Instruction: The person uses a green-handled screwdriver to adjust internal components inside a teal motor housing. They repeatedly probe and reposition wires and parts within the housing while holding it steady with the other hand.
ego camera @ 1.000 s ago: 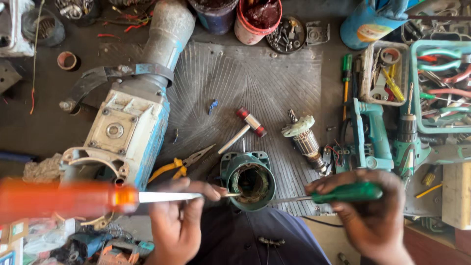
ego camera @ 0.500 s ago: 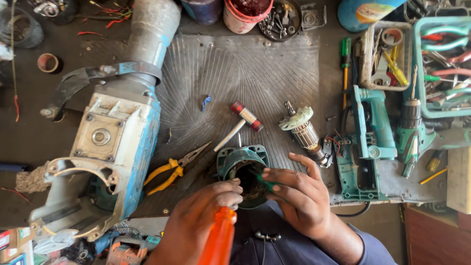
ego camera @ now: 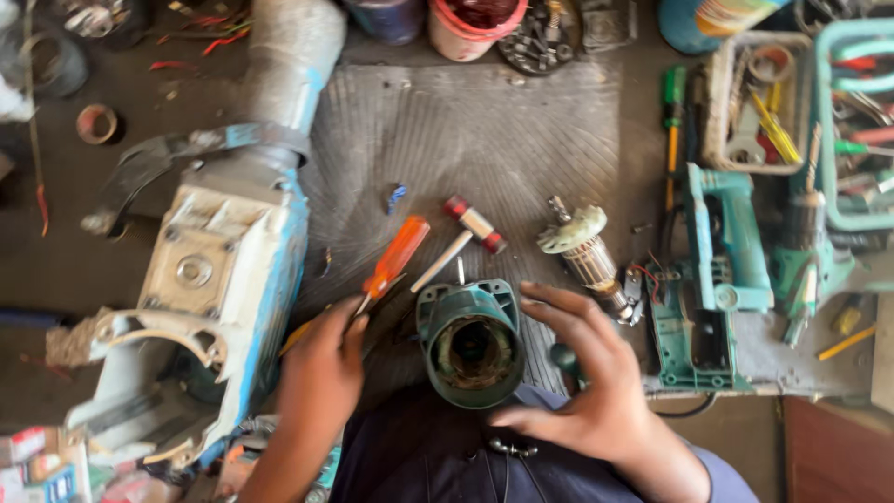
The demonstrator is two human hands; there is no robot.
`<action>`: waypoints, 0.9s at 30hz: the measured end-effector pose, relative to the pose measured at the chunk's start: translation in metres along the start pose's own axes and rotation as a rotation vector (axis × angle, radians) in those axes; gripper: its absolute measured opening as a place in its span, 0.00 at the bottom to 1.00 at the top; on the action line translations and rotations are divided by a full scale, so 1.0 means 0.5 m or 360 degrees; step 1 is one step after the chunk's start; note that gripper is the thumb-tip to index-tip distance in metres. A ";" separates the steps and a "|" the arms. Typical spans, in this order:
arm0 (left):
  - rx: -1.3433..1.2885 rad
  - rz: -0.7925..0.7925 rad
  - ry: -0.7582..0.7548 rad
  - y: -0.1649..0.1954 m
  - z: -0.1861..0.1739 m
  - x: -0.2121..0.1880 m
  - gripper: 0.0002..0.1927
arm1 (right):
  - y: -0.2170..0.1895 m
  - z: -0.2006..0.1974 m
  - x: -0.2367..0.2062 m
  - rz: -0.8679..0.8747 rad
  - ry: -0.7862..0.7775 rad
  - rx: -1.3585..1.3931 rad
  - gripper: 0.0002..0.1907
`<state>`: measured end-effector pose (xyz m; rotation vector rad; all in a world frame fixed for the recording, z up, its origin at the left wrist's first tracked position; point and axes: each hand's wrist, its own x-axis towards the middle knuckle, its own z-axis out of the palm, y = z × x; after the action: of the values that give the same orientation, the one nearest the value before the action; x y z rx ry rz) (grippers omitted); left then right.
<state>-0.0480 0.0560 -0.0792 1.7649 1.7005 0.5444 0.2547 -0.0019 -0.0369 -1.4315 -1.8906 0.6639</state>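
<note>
A green motor housing (ego camera: 470, 343) stands on end at the near edge of the ribbed rubber mat (ego camera: 466, 130), its round open mouth facing up and showing the dark windings inside. The right hand (ego camera: 582, 382) curls around its right side with the fingers spread wide and loose, the fingertips near the rim, though whether they touch it is hard to tell from this angle. The left hand (ego camera: 321, 368) lies just left of the housing, its fingers closed lightly at the metal shaft of an orange-handled screwdriver (ego camera: 396, 256), which rests slanted on the mat with the handle pointing up and away from the person. Just beside that handle lies a small mallet (ego camera: 461, 237) with red and white ends, its pale shaft angled toward the housing. To the right of the mallet sits a motor armature (ego camera: 587, 251) with a pale fan disc on top and copper windings below. Farther right, a teal tool body (ego camera: 712, 279) lies opened on the bench, and beyond it stand trays of hand tools (ego camera: 759, 102). A green-handled screwdriver (ego camera: 670, 121) lies between mat and trays. On the left a large blue and grey demolition hammer (ego camera: 219, 261) stretches along the mat's edge. Tubs (ego camera: 466, 23) stand at the far side
</note>
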 end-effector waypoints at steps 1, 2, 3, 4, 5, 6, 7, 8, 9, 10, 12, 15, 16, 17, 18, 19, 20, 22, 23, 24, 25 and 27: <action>0.0048 -0.0076 -0.0058 -0.017 0.024 -0.003 0.19 | -0.017 0.010 0.018 0.0000 -0.0040 -0.0090 0.55; 0.0147 0.0184 0.0099 -0.027 0.038 -0.014 0.20 | -0.036 0.016 0.038 0.0007 -0.0072 -0.0178 0.58; 0.0245 0.0443 0.0262 -0.030 0.053 -0.022 0.22 | -0.056 0.017 0.058 -0.0040 -0.0115 -0.0233 0.59; 0.0341 0.0702 0.0431 -0.025 0.066 -0.029 0.24 | -0.072 0.017 0.080 -0.0095 -0.0158 -0.0294 0.61; 0.0276 0.0695 0.0329 -0.017 0.070 -0.036 0.24 | -0.087 0.017 0.097 -0.0151 -0.0197 -0.0358 0.62; 0.0210 0.0689 0.0228 -0.006 0.071 -0.042 0.24 | -0.099 0.020 0.110 -0.0095 -0.0301 -0.0408 0.63; 0.0144 0.0683 0.0127 0.005 0.070 -0.045 0.25 | -0.106 0.022 0.119 -0.0038 -0.0403 -0.0460 0.65; 0.0125 0.0646 0.0108 0.013 0.067 -0.046 0.23 | -0.111 0.025 0.123 0.0022 -0.0507 -0.0510 0.66; 0.0106 0.0612 0.0083 0.018 0.065 -0.046 0.21 | -0.111 0.028 0.123 0.0009 -0.0527 -0.0538 0.63; 0.0089 0.0588 0.0051 0.020 0.063 -0.045 0.19 | -0.109 0.031 0.120 0.0003 -0.0537 -0.0568 0.60; 0.0096 0.0449 -0.0108 0.015 0.062 -0.044 0.15 | -0.102 0.036 0.109 -0.0009 -0.0525 -0.0577 0.55; 0.0184 0.0391 -0.0229 -0.001 0.064 -0.048 0.10 | -0.091 0.034 0.098 -0.0067 -0.0453 -0.0521 0.51; 0.0226 0.0401 -0.0260 -0.003 0.065 -0.050 0.09 | -0.090 0.032 0.097 -0.0092 -0.0425 -0.0503 0.51; 0.0198 0.0486 -0.0146 -0.004 0.067 -0.050 0.11 | -0.089 0.030 0.097 -0.0118 -0.0394 -0.0487 0.50; 0.0171 0.0570 -0.0028 -0.003 0.069 -0.050 0.13 | -0.089 0.028 0.098 -0.0128 -0.0391 -0.0482 0.50; 0.0145 0.0653 0.0086 0.000 0.070 -0.048 0.16 | -0.089 0.026 0.100 -0.0135 -0.0388 -0.0476 0.50; 0.0151 0.0569 -0.0012 0.004 0.071 -0.046 0.15 | -0.090 0.025 0.101 -0.0137 -0.0384 -0.0470 0.50; 0.0162 0.0412 -0.0219 0.010 0.067 -0.040 0.13 | -0.092 0.026 0.101 -0.0132 -0.0378 -0.0458 0.50; 0.0221 0.0447 -0.0196 0.012 0.062 -0.037 0.11 | -0.093 0.027 0.101 -0.0129 -0.0368 -0.0456 0.49; 0.0277 0.0485 -0.0178 0.012 0.054 -0.034 0.09 | -0.094 0.027 0.101 -0.0118 -0.0371 -0.0468 0.50; 0.0328 0.0520 -0.0160 0.011 0.046 -0.031 0.09 | -0.094 0.028 0.100 -0.0106 -0.0379 -0.0481 0.50; 0.0444 0.0528 -0.0204 0.008 0.029 -0.021 0.09 | -0.095 0.028 0.101 -0.0096 -0.0395 -0.0494 0.49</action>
<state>-0.0362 0.0433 -0.0858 2.2529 1.4583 0.3336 0.2052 0.0339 -0.0007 -1.5297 -2.3027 0.5572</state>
